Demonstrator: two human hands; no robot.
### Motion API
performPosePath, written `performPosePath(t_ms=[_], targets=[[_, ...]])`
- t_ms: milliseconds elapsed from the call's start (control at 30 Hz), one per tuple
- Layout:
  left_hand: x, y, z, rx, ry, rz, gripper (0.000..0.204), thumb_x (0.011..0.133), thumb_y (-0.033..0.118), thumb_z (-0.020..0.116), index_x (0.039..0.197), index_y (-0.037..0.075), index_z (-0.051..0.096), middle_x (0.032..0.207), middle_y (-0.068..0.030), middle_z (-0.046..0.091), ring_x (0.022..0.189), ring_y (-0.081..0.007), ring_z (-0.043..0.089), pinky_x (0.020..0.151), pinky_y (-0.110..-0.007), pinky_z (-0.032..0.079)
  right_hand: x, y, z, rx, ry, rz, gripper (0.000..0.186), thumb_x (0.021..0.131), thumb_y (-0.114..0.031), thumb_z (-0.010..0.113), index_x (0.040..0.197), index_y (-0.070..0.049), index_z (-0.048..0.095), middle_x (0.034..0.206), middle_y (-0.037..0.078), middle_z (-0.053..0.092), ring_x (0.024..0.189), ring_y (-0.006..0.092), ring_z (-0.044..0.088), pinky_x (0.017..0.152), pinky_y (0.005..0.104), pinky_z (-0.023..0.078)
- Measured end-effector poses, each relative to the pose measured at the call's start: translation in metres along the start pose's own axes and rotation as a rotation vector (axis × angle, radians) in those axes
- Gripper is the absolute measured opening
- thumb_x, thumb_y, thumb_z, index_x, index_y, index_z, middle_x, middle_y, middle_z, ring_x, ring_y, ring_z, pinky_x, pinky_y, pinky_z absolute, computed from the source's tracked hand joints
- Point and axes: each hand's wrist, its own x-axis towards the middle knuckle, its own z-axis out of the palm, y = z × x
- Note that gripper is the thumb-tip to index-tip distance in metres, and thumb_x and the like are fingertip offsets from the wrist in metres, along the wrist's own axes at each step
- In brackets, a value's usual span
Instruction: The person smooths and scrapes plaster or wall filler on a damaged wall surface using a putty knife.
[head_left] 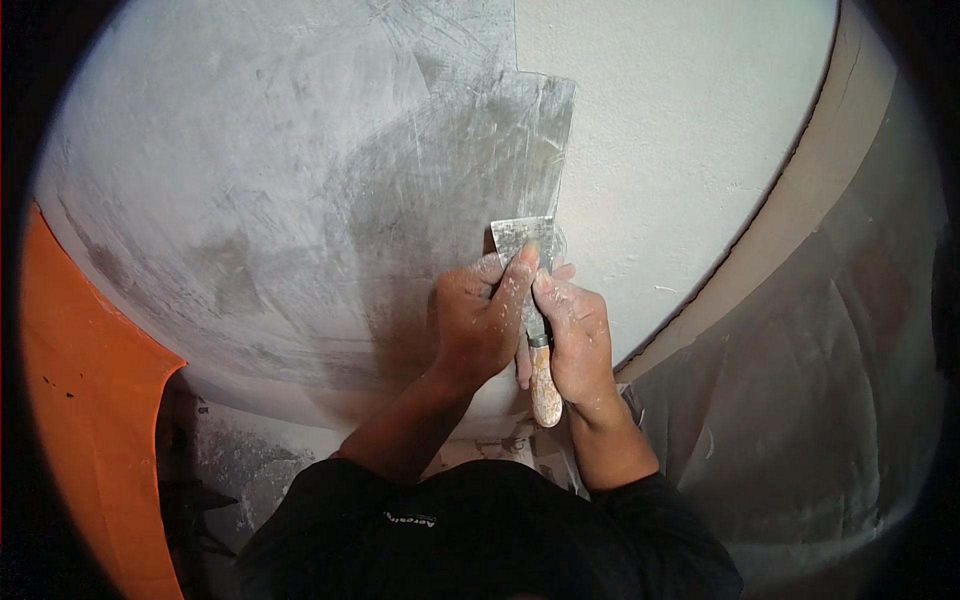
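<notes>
Both my hands are closed around the blade of a putty knife. Its wide metal end points up toward the wall, and its worn wooden handle hangs down between my wrists. My left hand presses a thumb flat on the blade, with the other fingers behind it. From the other side my right hand pinches the narrower part of the blade with its thumb. White specks cover my fingers. Behind the knife is a wall surface with a grey, smeared coat; whether the blade's edge touches it I cannot tell.
To the right the wall carries a rough white layer, meeting the grey coat at a stepped edge. An orange sheet hangs at the far left. Dark, dusty sheeting covers the right side. White-splattered floor lies below.
</notes>
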Motion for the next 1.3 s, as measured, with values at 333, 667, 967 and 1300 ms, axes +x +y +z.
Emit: performPosePath(t_ms=[333,667,967,1300], targets=[[0.007,-0.008,-0.005,0.108,0.024,0.072,0.028,0.097,0.014,0.056,0.094,-0.011,0.068,0.082,-0.0162,0.071,0.07,-0.0131,0.066,0.059,-0.025,0.053,0.013,0.011,0.001,-0.078,-0.007,-0.211,0.036,0.103,-0.023,0.046,0.079,0.0,0.061,0.053,0.005,0.055,0.039,0.011,0.05,0.037,0.0249,0.036],[0.001,-0.003,-0.006,0.323,0.045,0.021,0.023,0.097,0.009,0.054,0.097,-0.008,0.069,0.086,-0.0138,0.073,0.073,-0.0129,0.067,0.063,-0.026,0.053,0.012,0.01,-0.002,0.01,-0.065,-0.108,0.037,0.104,-0.023,0.045,0.08,0.001,0.061,0.053,0.006,0.056,0.038,0.0112,0.05,0.036,0.0243,0.037],[-0.001,-0.021,-0.006,0.348,0.095,0.026,0.025,0.098,0.011,0.053,0.095,-0.008,0.07,0.086,-0.0143,0.073,0.075,-0.012,0.067,0.065,-0.027,0.054,0.009,0.015,-0.008,0.036,-0.077,-0.052,0.037,0.104,-0.023,0.044,0.084,0.001,0.063,0.054,0.007,0.057,0.036,0.0135,0.05,0.034,0.0251,0.038],[-0.054,-0.038,-0.022,0.21,-0.001,-0.017,0.029,0.1,0.019,0.052,0.097,-0.003,0.071,0.076,-0.0089,0.072,0.053,-0.0075,0.059,0.045,-0.024,0.045,-0.049,0.062,-0.025,-0.296,-0.062,0.099,0.02,0.099,-0.019,0.054,0.093,-0.001,0.061,0.07,0.0,0.056,0.062,0.0067,0.052,0.056,0.0211,0.041]])
